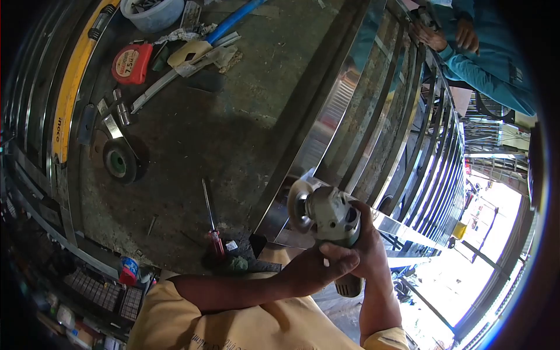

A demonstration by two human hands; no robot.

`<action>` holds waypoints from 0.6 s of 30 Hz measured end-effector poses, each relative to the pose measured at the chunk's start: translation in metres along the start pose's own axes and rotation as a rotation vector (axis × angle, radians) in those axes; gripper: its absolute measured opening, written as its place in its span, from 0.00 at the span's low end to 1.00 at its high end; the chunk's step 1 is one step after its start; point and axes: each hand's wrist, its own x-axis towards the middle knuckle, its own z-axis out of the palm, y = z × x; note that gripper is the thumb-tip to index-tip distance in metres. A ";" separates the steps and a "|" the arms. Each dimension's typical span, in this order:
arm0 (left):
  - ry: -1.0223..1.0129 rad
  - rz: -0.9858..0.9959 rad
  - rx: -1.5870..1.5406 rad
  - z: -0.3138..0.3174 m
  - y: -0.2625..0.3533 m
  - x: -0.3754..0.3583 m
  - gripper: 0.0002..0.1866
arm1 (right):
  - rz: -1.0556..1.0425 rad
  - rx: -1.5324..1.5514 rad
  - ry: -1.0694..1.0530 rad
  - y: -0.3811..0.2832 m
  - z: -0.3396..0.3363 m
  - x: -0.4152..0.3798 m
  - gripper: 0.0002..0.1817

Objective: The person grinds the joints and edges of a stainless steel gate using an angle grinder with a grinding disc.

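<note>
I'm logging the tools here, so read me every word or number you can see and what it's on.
"7.5": on the red tape measure.
"inoco", as far as it can be read: on the yellow level.
Print on the yellow shirt: too small and cut off to read.
Angle grinder, held in both hands: no readable label.
</note>
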 end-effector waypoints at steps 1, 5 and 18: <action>0.017 -0.007 -0.035 0.004 -0.007 -0.002 0.40 | 0.006 0.008 -0.010 0.001 0.002 -0.003 0.54; 0.044 -0.002 -0.081 0.012 -0.021 -0.005 0.38 | 0.027 0.020 -0.036 0.004 0.006 -0.006 0.57; 0.032 0.043 -0.214 0.018 -0.027 -0.009 0.30 | -0.047 -0.017 -0.055 0.005 0.006 -0.012 0.55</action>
